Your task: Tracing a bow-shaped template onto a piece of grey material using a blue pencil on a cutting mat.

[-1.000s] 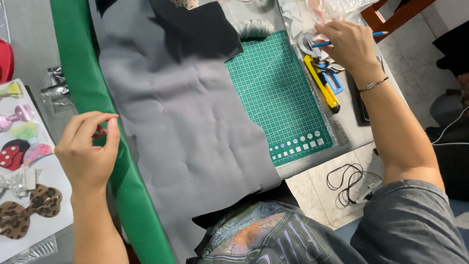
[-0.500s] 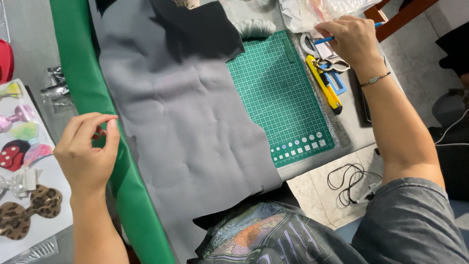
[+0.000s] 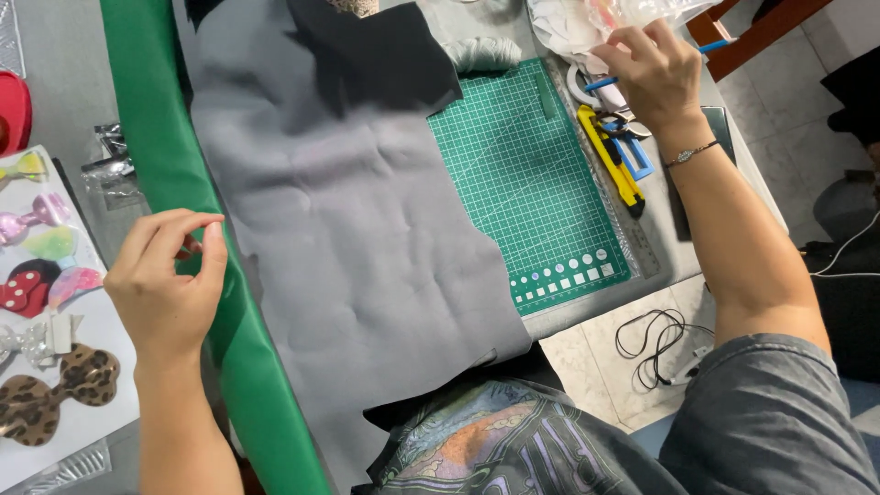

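A: Which step does this look like to you?

B: Picking up a tool, I'd judge. The right hand (image 3: 653,71), upper right of the frame, has its fingers curled around a blue pen (image 3: 605,82) beside the yellow utility knife (image 3: 610,158) and a pair of scissors (image 3: 587,92). The left hand (image 3: 165,284), at the left edge, has thumb and forefinger pinched together; I cannot tell whether anything small sits between them.

A: And the material?

B: The grey sheet (image 3: 348,247) lies flat in the middle, overlapping the green cutting mat (image 3: 532,192) and a green strip of fabric (image 3: 174,183). A black piece (image 3: 385,55) rests at its top.

A: What does the next move call for?

B: Probably bringing the pen to the grey sheet and steadying the sheet with the free hand so it doesn't creep on the tabletop (image 3: 678,247).

A: Any packages?

B: On the left, a white card (image 3: 87,422) carries bow-shaped pieces: pastel ones above, a red dotted one, a leopard-patterned one lowest. Clear crinkled wrappers (image 3: 110,165) lie above it, and clear plastic bags (image 3: 632,11) sit top right.
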